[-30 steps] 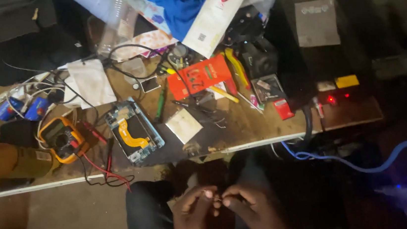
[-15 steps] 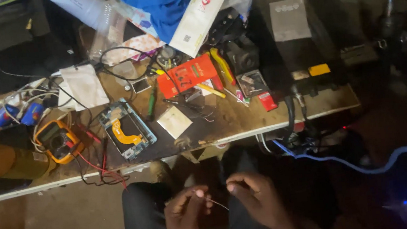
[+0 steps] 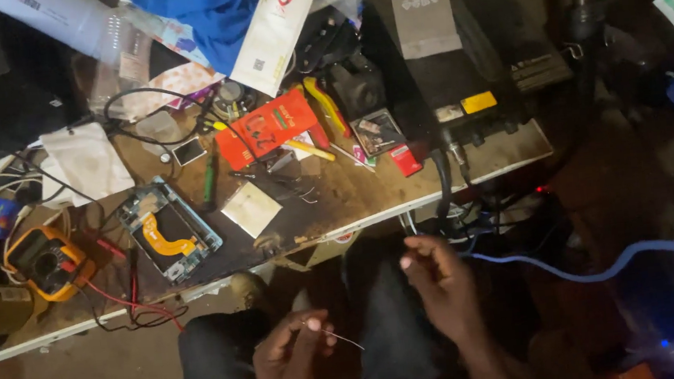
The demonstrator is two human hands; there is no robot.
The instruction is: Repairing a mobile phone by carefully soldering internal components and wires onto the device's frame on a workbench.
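Fingers of the left hand (image 3: 293, 371) pinch one end of a thin wire (image 3: 341, 339) between thumb and forefinger, the strand running up and to the right from the fingertips into free air above the lap. Fingers of the right hand (image 3: 438, 283), just to the right of the wire's free end and apart from it, are loosely curled with the thumb near the forefinger; nothing shows between them. Beyond both hands, past the dark trousers (image 3: 229, 356), lies the front edge of a worn workbench (image 3: 371, 203). Further out and to the left of the left fingers sits an opened phone (image 3: 169, 239) with an orange flex strip showing, and left of that a yellow multimeter (image 3: 46, 263) with red leads. Straight ahead of the fingers lie a small pale square card (image 3: 250, 208) and, further still, a red packet (image 3: 265, 128). Ahead of the right fingers stands a black box unit (image 3: 447, 47) with a yellow label, from which a black cable hangs down. To the far right of the right fingers a blue cable (image 3: 608, 262) curves across the floor.
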